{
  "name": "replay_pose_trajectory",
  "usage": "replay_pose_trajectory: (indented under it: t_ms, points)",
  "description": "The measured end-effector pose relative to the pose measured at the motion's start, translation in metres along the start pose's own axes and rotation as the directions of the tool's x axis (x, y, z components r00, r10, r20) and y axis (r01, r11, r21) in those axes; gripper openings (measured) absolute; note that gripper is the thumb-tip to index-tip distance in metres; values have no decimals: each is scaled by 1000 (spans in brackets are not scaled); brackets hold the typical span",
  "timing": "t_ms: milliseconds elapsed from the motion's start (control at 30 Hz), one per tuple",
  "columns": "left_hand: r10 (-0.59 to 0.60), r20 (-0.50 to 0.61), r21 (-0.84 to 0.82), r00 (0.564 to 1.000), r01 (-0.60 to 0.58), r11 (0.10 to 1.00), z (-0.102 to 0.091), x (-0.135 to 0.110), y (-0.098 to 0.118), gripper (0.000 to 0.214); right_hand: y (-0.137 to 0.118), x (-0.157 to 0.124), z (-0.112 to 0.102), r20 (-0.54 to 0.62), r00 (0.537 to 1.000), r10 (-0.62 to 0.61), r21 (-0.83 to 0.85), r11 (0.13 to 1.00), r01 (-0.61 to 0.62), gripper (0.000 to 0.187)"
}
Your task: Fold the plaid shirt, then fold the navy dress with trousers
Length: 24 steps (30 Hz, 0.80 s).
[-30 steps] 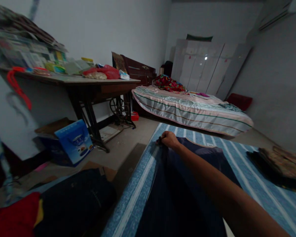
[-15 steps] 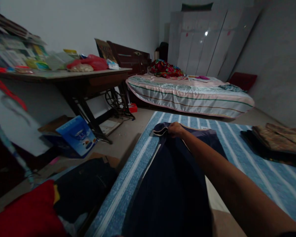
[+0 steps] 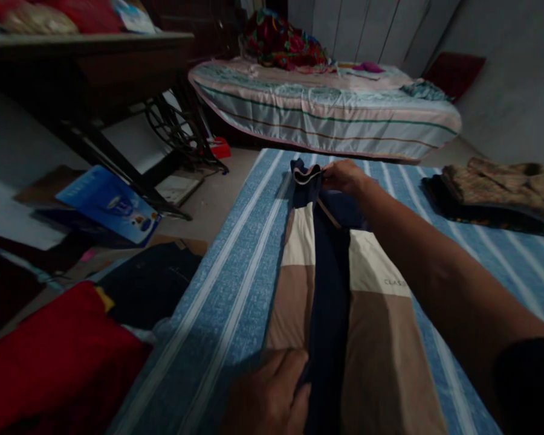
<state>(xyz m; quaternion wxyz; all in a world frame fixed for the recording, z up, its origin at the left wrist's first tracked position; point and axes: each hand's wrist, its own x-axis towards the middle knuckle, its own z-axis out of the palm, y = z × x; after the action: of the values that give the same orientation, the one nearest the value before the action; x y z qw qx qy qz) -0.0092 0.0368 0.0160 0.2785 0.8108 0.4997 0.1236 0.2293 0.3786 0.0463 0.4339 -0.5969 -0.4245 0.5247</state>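
A shirt [image 3: 381,326] in navy, cream and brown lies lengthwise before me on the striped blue bed cover [image 3: 217,290]. Its left side is folded inward, leaving a navy strip between two cream-and-brown panels; the right panel bears small lettering that starts "CLAS". At the far end my right hand [image 3: 344,176] pinches the shirt's cloth beside a bunched, pale-edged part. Close to me, my left hand [image 3: 272,393] is closed on the near left edge of the shirt, its fingertips partly blurred and in shadow.
Folded clothes [image 3: 494,187] are stacked at the right of the cover. Beyond stands another bed [image 3: 335,115] with a floral bundle [image 3: 283,42]. On the left are a treadle sewing table [image 3: 100,60], a blue box [image 3: 113,202] and a red cloth [image 3: 58,356] beside dark clothing.
The shirt's left part has been turned over to the right, so brown and cream panels now show. My left hand has come into view, and my view has tilted down.
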Motion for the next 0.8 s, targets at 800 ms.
replay_pose_trajectory:
  t_ms: [800]
  points:
    - [48,304,64,951,-71,995,21,-3,36,12,42,-19,-46,-194,980,34,90,996,-17,16]
